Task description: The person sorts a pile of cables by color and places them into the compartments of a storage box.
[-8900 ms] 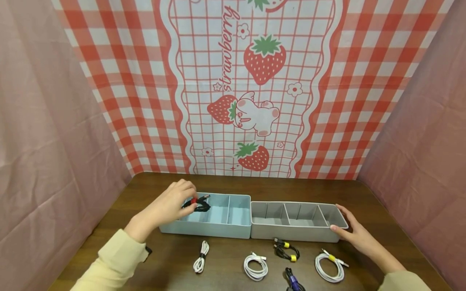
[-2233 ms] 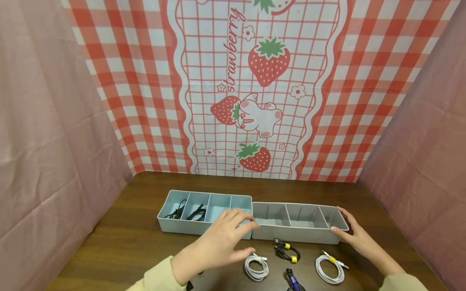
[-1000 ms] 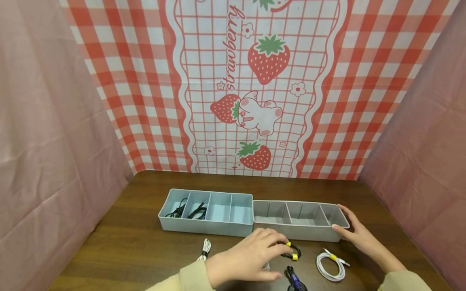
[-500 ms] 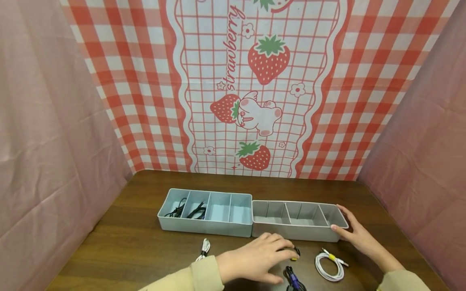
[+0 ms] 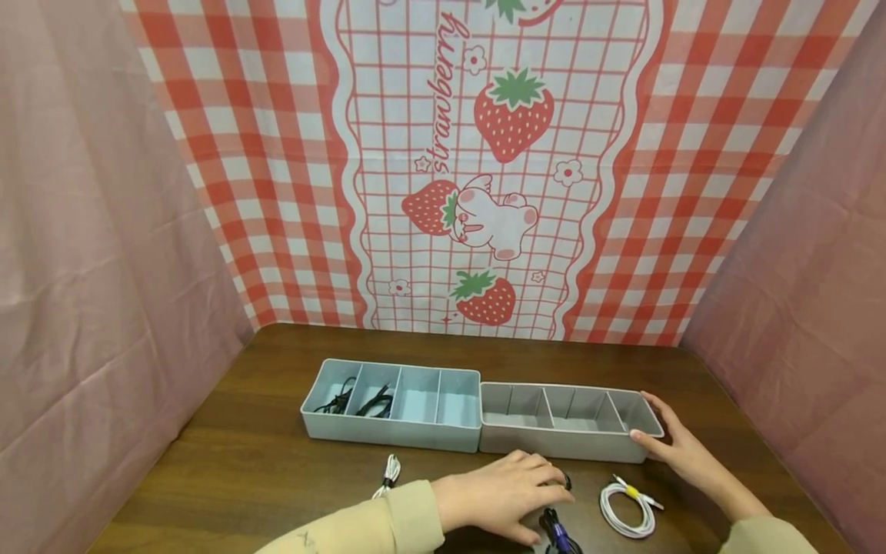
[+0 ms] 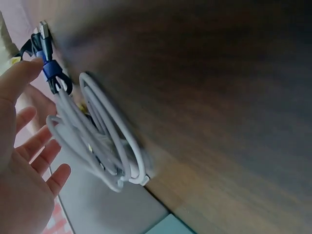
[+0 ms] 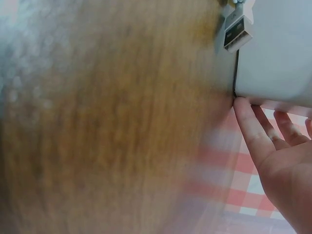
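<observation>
My left hand (image 5: 508,492) is spread low over the cables in front of the boxes, its fingers relaxed around nothing. It hides most of a black cable (image 5: 568,482); in the left wrist view a coiled white cable (image 6: 109,131) lies by its fingers. Just right of the thumb is a black cable with a purple-blue band (image 5: 559,534); the thumb overlaps it in the left wrist view. My right hand (image 5: 681,454) holds the right end of the grey divided box (image 5: 554,444), thumb at the front and fingers round the far side.
A light blue divided box (image 5: 394,432) abuts the grey one, with black cables (image 5: 376,403) in its two left compartments. A white cable (image 5: 390,475) lies partly behind the left sleeve. Another white coil with a yellow band (image 5: 626,508) lies at the right. A checked cloth hangs behind the table.
The left hand earlier held a black cable with a red band over the blue box; that box now holds black cables. The hand has moved right over the cables. The right hand stays put.
</observation>
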Action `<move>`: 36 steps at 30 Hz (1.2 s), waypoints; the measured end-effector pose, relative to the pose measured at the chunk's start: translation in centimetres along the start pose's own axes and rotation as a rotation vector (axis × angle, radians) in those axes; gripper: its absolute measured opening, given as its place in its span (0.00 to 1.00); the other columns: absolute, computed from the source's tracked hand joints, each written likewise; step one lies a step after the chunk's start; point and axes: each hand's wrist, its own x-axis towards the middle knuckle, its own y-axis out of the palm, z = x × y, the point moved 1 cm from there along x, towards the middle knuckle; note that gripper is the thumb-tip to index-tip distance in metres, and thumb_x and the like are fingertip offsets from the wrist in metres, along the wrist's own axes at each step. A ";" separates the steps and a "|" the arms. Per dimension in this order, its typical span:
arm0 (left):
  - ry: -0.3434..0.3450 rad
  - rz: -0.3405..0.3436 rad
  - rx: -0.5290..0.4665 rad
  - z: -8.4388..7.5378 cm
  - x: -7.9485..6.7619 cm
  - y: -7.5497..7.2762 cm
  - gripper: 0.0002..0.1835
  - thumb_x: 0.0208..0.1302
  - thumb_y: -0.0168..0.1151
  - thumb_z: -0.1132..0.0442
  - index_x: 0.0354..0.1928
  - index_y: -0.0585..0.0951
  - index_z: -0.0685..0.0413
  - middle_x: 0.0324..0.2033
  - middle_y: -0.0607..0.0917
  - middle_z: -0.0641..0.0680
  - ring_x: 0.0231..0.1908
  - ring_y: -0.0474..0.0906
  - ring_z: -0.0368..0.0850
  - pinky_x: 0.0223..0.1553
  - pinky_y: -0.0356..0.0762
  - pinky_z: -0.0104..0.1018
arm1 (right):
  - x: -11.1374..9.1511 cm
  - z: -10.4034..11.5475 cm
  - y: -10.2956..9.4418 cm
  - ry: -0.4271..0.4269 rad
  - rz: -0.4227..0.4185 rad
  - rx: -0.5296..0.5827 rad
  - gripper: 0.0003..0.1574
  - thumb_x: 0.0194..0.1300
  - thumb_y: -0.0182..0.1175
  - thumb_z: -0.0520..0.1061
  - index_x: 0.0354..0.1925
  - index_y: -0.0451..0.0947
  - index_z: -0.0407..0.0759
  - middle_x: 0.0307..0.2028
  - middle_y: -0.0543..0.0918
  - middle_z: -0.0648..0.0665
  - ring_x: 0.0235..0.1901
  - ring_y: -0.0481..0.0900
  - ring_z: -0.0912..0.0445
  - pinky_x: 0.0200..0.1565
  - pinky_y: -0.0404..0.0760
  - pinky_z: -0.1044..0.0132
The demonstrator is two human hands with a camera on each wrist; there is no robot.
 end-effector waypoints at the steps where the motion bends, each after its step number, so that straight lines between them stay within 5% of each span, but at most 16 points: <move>1: 0.002 0.009 0.000 0.0 0.1 0.1 0.37 0.56 0.60 0.36 0.67 0.64 0.34 0.63 0.66 0.41 0.62 0.59 0.35 0.57 0.61 0.29 | 0.0 0.0 0.0 -0.001 0.002 0.000 0.47 0.69 0.54 0.43 0.72 0.36 0.37 0.63 0.53 0.25 0.43 0.64 0.78 0.40 0.82 0.53; 8: 0.006 0.044 0.026 -0.1 0.5 0.3 0.34 0.56 0.62 0.37 0.65 0.67 0.32 0.62 0.67 0.40 0.61 0.60 0.35 0.56 0.61 0.28 | 0.0 0.1 0.1 -0.014 0.003 0.016 0.46 0.69 0.54 0.42 0.71 0.36 0.37 0.62 0.53 0.24 0.43 0.65 0.77 0.39 0.82 0.54; 36: 0.064 0.009 0.111 -0.1 1.4 0.7 0.12 0.54 0.65 0.41 0.42 0.81 0.26 0.53 0.73 0.37 0.54 0.64 0.33 0.46 0.60 0.23 | 0.0 0.0 0.1 -0.021 -0.004 0.010 0.46 0.69 0.54 0.42 0.71 0.36 0.36 0.61 0.54 0.24 0.42 0.65 0.78 0.38 0.81 0.55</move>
